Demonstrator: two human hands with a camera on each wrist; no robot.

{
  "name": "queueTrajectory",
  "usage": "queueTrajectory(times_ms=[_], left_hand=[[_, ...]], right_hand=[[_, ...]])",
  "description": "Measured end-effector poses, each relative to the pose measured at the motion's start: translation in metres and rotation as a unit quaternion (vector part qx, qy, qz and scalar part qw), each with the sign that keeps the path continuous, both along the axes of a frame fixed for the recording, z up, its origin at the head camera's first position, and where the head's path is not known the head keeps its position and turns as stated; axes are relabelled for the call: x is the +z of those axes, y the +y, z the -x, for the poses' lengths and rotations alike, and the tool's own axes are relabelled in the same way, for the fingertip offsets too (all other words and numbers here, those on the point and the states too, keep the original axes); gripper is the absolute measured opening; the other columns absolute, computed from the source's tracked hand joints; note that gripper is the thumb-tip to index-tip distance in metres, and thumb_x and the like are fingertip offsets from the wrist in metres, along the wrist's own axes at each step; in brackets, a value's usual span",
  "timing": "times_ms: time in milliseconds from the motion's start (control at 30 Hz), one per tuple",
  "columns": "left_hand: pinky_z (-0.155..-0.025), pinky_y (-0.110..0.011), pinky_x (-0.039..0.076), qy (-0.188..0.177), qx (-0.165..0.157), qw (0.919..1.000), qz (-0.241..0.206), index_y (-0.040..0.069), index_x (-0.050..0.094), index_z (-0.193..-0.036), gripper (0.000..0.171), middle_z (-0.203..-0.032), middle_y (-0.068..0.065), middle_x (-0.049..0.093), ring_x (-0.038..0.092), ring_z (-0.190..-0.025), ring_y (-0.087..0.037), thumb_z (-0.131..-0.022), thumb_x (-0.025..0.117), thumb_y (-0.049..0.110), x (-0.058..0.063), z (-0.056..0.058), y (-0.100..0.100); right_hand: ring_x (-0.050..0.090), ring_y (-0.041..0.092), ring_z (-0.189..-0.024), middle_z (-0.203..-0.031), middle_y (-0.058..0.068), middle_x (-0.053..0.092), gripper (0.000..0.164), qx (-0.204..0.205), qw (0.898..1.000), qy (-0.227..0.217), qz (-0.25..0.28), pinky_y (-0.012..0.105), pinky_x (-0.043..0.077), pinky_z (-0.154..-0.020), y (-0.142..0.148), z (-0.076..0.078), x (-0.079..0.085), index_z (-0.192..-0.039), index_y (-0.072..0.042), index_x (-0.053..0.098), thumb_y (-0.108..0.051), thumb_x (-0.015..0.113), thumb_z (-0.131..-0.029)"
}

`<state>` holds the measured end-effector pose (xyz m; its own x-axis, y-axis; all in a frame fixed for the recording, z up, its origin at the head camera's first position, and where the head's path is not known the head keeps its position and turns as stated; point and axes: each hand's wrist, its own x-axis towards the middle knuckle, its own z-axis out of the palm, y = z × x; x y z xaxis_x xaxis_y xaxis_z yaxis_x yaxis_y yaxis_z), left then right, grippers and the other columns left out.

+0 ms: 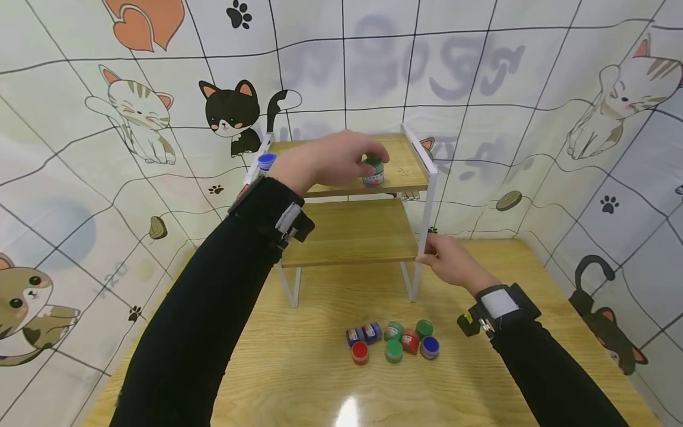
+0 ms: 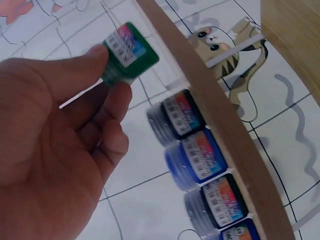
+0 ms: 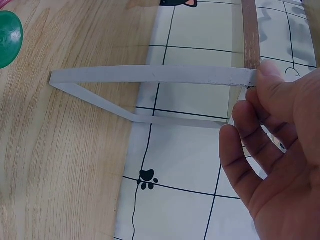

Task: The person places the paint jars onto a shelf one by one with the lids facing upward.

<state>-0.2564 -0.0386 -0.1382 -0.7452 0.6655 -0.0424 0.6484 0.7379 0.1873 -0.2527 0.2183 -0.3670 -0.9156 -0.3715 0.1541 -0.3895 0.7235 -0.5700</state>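
Note:
My left hand [image 1: 338,159] reaches over the top board [image 1: 402,160] of a small two-tier shelf and pinches a green paint jar [image 2: 129,52] between thumb and fingers. In the left wrist view, several more paint jars [image 2: 197,155] stand in a row along the board, below the held one. At the right side of the shelf, my right hand [image 1: 453,261] holds the white metal leg [image 3: 155,74] where it meets the lower board [image 1: 347,231]. Its thumb presses at that corner and the other fingers are bent beside it.
On the wooden table [image 1: 299,367], in front of the shelf, lies a cluster of red, green and blue paint jars [image 1: 393,351]. A blue-lidded jar [image 1: 265,161] shows at the top board's left end. A cat-printed cloth [image 1: 373,71] hangs behind and at both sides.

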Motion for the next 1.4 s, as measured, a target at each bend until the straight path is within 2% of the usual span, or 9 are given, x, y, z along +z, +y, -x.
queueTrajectory(times_ms=[267, 433, 600, 933, 1233, 1400], left_hand=[[-0.106, -0.035, 0.041, 0.037, 0.037, 0.9986, -0.008, 0.015, 0.048, -0.142, 0.039, -0.14, -0.006, 0.053, 0.049, -0.124, -0.02, -0.103, 0.045, 0.017, -0.006, 0.015, 0.0], [-0.106, -0.034, 0.041, 0.052, 0.043, 0.9976, -0.015, 0.016, 0.049, -0.142, 0.039, -0.138, -0.006, 0.054, 0.049, -0.12, -0.021, -0.103, 0.046, 0.015, -0.009, 0.022, 0.002], [-0.109, -0.034, 0.039, 0.061, 0.04, 0.9973, -0.004, 0.015, 0.049, -0.142, 0.039, -0.139, -0.006, 0.054, 0.049, -0.123, -0.02, -0.103, 0.046, 0.015, -0.011, 0.027, 0.005], [-0.109, -0.036, 0.037, 0.076, 0.062, 0.995, 0.016, 0.018, 0.051, -0.141, 0.038, -0.137, -0.003, 0.055, 0.041, -0.128, -0.024, -0.103, 0.047, 0.019, -0.016, 0.028, 0.008], [-0.105, -0.038, 0.038, 0.096, 0.068, 0.9926, 0.03, 0.02, 0.051, -0.14, 0.038, -0.133, -0.002, 0.058, 0.044, -0.121, -0.024, -0.103, 0.046, 0.023, -0.016, 0.024, 0.009], [-0.106, -0.037, 0.038, 0.096, 0.075, 0.992, 0.034, 0.022, 0.049, -0.143, 0.04, -0.136, -0.001, 0.057, 0.043, -0.123, -0.023, -0.103, 0.046, 0.024, -0.016, 0.022, 0.011]], right_hand=[[0.058, 0.02, -0.077, -0.087, 0.012, 0.067, 0.012, 0.002, 1.0, 0.005, 0.0, 0.033, 0.045, -0.066, 0.0, 0.001, -0.001, -0.103, 0.001, 0.062, -0.007, 0.061, -0.094], [0.057, 0.021, -0.077, -0.087, 0.012, 0.066, 0.012, 0.0, 1.0, 0.005, -0.002, 0.033, 0.045, -0.066, -0.001, 0.0, 0.0, -0.102, 0.001, 0.062, -0.008, 0.061, -0.095], [0.057, 0.02, -0.076, -0.087, 0.012, 0.066, 0.012, -0.001, 1.0, 0.004, -0.003, 0.033, 0.044, -0.065, -0.001, 0.0, 0.001, -0.103, 0.001, 0.062, -0.008, 0.061, -0.095], [0.057, 0.02, -0.075, -0.086, 0.013, 0.067, 0.012, -0.004, 1.0, 0.007, -0.006, 0.033, 0.045, -0.065, -0.001, 0.001, 0.001, -0.102, 0.0, 0.063, -0.009, 0.062, -0.094], [0.054, 0.019, -0.073, -0.085, 0.011, 0.066, 0.012, -0.003, 1.0, 0.007, 0.0, 0.032, 0.044, -0.063, 0.0, 0.001, -0.001, -0.102, 0.0, 0.062, -0.009, 0.062, -0.094], [0.055, 0.019, -0.073, -0.085, 0.01, 0.066, 0.012, -0.003, 1.0, 0.008, -0.003, 0.032, 0.043, -0.063, 0.0, 0.001, 0.0, -0.102, 0.0, 0.062, -0.01, 0.062, -0.094]])
